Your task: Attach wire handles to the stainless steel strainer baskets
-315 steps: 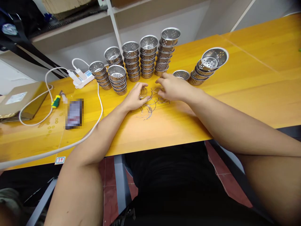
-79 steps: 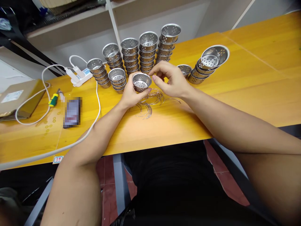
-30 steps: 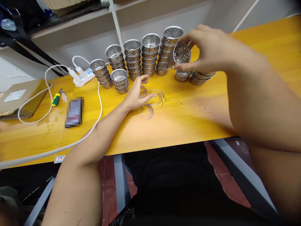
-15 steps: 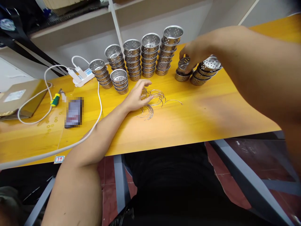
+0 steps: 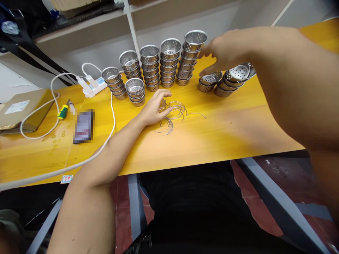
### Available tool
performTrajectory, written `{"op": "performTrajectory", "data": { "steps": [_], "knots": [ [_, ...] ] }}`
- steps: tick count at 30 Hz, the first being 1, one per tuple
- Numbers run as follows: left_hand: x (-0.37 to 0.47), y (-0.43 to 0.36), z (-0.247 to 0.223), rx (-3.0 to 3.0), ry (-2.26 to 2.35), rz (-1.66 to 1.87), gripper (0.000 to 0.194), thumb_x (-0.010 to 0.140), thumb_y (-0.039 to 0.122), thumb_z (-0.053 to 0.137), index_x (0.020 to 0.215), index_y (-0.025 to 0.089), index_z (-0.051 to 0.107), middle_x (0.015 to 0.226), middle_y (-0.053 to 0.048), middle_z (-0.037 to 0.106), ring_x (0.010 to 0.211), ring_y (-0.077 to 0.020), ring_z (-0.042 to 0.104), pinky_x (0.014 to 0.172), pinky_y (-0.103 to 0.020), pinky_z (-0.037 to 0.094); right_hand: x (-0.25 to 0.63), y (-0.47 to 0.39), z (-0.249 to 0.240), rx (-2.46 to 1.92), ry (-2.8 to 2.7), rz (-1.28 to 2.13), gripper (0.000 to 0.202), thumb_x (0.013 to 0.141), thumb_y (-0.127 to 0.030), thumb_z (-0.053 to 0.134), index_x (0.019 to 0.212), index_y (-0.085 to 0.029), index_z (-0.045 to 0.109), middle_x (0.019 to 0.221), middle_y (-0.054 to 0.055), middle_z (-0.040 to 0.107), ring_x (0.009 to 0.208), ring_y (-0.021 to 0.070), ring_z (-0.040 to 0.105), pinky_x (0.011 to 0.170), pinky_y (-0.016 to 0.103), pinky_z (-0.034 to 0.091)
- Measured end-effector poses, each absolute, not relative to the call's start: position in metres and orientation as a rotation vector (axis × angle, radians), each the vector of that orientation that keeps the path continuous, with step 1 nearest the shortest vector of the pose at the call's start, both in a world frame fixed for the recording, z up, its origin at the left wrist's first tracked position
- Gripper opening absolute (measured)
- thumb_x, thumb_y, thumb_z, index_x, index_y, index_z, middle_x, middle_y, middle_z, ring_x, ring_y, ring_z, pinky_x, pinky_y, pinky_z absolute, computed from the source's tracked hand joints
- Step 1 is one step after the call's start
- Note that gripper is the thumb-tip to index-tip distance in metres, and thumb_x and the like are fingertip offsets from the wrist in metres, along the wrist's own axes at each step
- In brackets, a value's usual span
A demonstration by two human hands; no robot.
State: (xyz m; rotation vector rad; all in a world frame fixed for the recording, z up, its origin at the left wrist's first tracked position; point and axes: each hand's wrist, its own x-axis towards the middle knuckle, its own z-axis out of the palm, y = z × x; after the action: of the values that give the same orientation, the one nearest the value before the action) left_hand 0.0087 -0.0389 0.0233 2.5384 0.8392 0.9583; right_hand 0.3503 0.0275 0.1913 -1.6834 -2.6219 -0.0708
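Observation:
My left hand (image 5: 156, 108) rests on the table with fingers apart, beside and partly over thin curved metal wires (image 5: 178, 108). My right hand (image 5: 221, 53) hovers with its fingers apart above a short stack of perforated metal cups (image 5: 206, 84), holding nothing. Its fingertips are near the tallest cup stack (image 5: 194, 40); whether they touch it is unclear. A leaning group of cups (image 5: 227, 84) stands just right of the short stack, partly hidden by my right forearm. More cup stacks (image 5: 150, 67) stand in a row behind my left hand.
Left on the table are a blurred phone (image 5: 83, 127), a green-yellow tool (image 5: 63, 112), a cardboard box (image 5: 23, 109) and a white power strip (image 5: 95, 87). A white cable (image 5: 113, 116) crosses over my left forearm. A shelf (image 5: 79, 24) stands behind.
My right hand has let go of a cup, which now sits tilted in the short stack. The hand has risen and its fingers have spread. My left hand has stayed put.

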Motion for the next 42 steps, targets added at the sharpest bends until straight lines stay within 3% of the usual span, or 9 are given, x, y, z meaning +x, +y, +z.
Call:
{"op": "performTrajectory", "data": {
  "steps": [2,6,10,13,19,22,29,35,42],
  "knots": [
    [0.009,-0.038,0.025,2.599,0.834,1.031,0.043,0.117,0.051,0.071,0.153,0.027,0.069,0.166,-0.018,0.075,0.161,-0.0349,0.074,0.139,-0.058,0.063,0.342,0.005,0.198,-1.578,-2.663,-0.201,0.063,0.111,-0.043,0.099,0.162,-0.008,0.085,0.144,0.03,0.089,0.14,0.0634,0.085,0.12,0.08,0.067],
    [0.0,-0.027,0.032,2.524,1.076,1.439,0.058,0.112,0.063,0.08,0.16,0.034,0.065,0.185,-0.016,0.059,0.184,-0.0434,0.054,0.159,-0.072,0.039,0.318,-0.04,0.191,-1.035,-2.622,0.093,0.026,0.114,-0.035,0.082,0.133,-0.018,0.091,0.129,0.015,0.092,0.118,0.0388,0.09,0.109,0.054,0.069],
    [-0.023,-0.008,0.035,2.241,1.419,1.753,0.088,0.098,0.058,0.098,0.17,0.037,0.051,0.203,-0.015,0.036,0.202,-0.0437,0.02,0.169,-0.069,0.02,0.305,-0.043,0.145,-0.892,-2.697,0.271,0.037,0.112,-0.05,0.079,0.134,-0.022,0.087,0.128,0.013,0.089,0.102,0.0319,0.084,0.096,0.048,0.067],
    [-0.037,0.005,0.033,2.067,1.589,1.744,0.103,0.09,0.051,0.105,0.173,0.037,0.045,0.205,-0.016,0.031,0.204,-0.0421,0.012,0.171,-0.065,0.016,0.302,-0.028,0.104,-0.898,-2.792,0.294,0.058,0.107,-0.061,0.085,0.147,-0.02,0.085,0.134,0.017,0.086,0.104,0.0347,0.082,0.096,0.05,0.067],
    [-0.035,0.015,0.032,1.784,1.588,1.694,0.088,0.096,0.04,0.097,0.166,0.032,0.044,0.185,-0.019,0.054,0.19,-0.0404,0.047,0.167,-0.064,0.029,0.298,-0.018,0.065,-0.933,-2.831,0.365,0.076,0.107,-0.054,0.082,0.176,-0.023,0.074,0.143,0.019,0.08,0.12,0.0395,0.081,0.11,0.052,0.067],
    [-0.033,0.015,0.03,1.764,1.604,1.694,0.089,0.094,0.037,0.1,0.164,0.03,0.046,0.181,-0.019,0.059,0.184,-0.0389,0.056,0.165,-0.061,0.035,0.296,-0.019,0.059,-0.918,-2.825,0.36,0.069,0.11,-0.048,0.076,0.175,-0.025,0.077,0.141,0.018,0.078,0.12,0.0381,0.08,0.115,0.052,0.065],
    [-0.039,0.012,0.023,1.887,1.612,1.671,0.091,0.095,0.046,0.103,0.167,0.033,0.05,0.183,-0.016,0.057,0.187,-0.0392,0.05,0.165,-0.06,0.035,0.29,-0.021,0.048,-0.854,-2.724,0.353,0.037,0.116,-0.042,0.071,0.14,-0.023,0.091,0.137,0.02,0.075,0.121,0.0383,0.079,0.115,0.053,0.065],
    [-0.037,0.007,0.028,1.942,1.589,1.636,0.09,0.094,0.046,0.103,0.164,0.032,0.048,0.184,-0.018,0.056,0.184,-0.0402,0.052,0.165,-0.06,0.033,0.283,-0.025,0.043,-0.701,-2.681,0.358,0.041,0.117,-0.036,0.07,0.151,-0.025,0.09,0.137,0.018,0.079,0.124,0.0375,0.079,0.112,0.049,0.065],
    [-0.041,0.011,0.024,1.941,1.598,1.648,0.087,0.098,0.066,0.099,0.162,0.033,0.051,0.183,-0.018,0.058,0.186,-0.0412,0.049,0.165,-0.063,0.032,0.271,-0.03,0.043,-0.626,-2.68,0.353,0.031,0.121,-0.034,0.066,0.119,-0.023,0.095,0.123,0.017,0.083,0.117,0.0351,0.079,0.103,0.045,0.062]
  ]
}}
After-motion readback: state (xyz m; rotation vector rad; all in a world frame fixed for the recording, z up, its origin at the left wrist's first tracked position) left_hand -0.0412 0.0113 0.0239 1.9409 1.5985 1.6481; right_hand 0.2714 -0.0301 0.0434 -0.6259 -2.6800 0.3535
